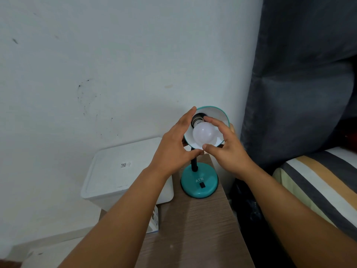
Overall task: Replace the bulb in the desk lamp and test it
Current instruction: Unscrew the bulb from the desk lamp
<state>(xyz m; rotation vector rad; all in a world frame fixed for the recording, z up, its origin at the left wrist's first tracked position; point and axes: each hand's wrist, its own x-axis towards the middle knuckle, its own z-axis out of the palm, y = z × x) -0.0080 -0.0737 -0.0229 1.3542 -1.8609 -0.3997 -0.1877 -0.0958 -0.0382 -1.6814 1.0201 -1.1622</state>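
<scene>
A teal desk lamp stands on a narrow wooden table (193,229), its round base (199,181) carrying a black switch (202,185). The shade (218,115) is tilted up toward me, white inside. A white frosted bulb (203,135) sits in the black socket (199,118). My left hand (173,147) grips the shade's left rim, thumb under its lower edge. My right hand (226,149) curls around the bulb's right side, with the index fingertip at the bulb's neck and the thumb tip at its lower edge.
A white lidded plastic box (123,171) stands left of the lamp, against the wall. A small carton (154,221) peeks out under my left forearm. A dark curtain (299,84) hangs at the right, above a striped mattress (318,186).
</scene>
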